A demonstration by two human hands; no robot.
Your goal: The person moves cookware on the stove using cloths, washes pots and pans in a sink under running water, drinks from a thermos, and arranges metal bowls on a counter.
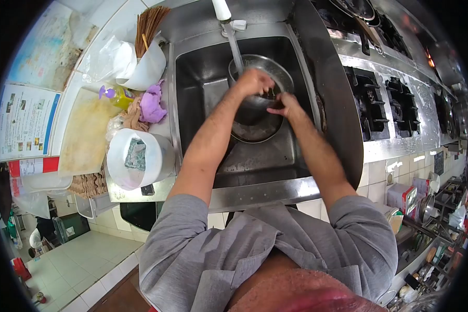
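The left hand (pixel 255 83), fingers curled, is over a round silvery metal pan (pixel 268 63) in the grey steel sink (pixel 288 156), beside water from the white-topped tap (pixel 222 10). The right hand (pixel 288 106), just beside it, is at the pan's near right side; I cannot tell whether either grips anything.

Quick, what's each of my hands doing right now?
Left hand: fingers curled over the metal bowl; can't tell whether it holds anything.
Right hand: at the bowl, thumb apart from the fingers; grip unclear.
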